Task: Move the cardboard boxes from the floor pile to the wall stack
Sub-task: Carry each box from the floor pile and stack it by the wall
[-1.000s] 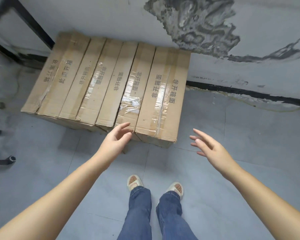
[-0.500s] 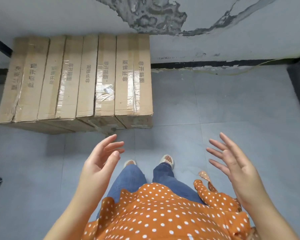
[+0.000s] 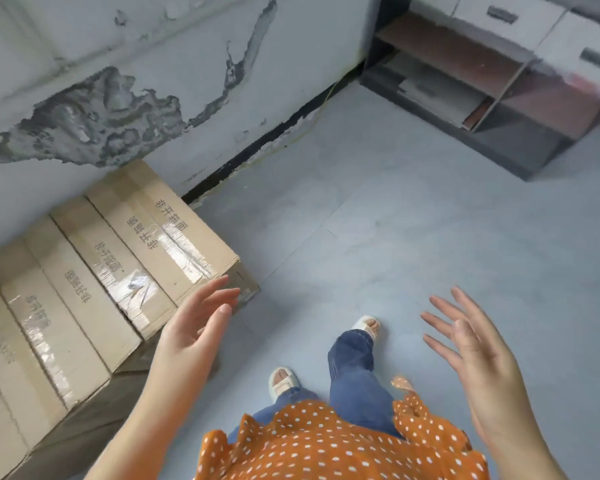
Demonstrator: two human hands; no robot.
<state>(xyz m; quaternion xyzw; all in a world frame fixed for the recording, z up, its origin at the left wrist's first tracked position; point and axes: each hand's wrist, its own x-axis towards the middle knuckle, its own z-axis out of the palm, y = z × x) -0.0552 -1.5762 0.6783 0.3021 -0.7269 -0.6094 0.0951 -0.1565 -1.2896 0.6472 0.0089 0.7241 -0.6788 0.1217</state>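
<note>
Head view, looking down: a row of taped cardboard boxes (image 3: 94,292) printed with Chinese characters stands side by side against a peeling wall (image 3: 125,81), filling the frame from 8 to 10 o'clock. The left hand (image 3: 191,332) hovers at the nearest box's corner, fingers spread, holding nothing. The right hand (image 3: 475,355), at 4 o'clock, is likewise spread and empty above the grey tiled floor (image 3: 378,220). A dark shelf unit (image 3: 482,95) sits at 1 o'clock.

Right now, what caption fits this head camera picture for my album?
Both empty hands, left hand and right hand, open beside the cardboard boxes against the peeling wall.
</note>
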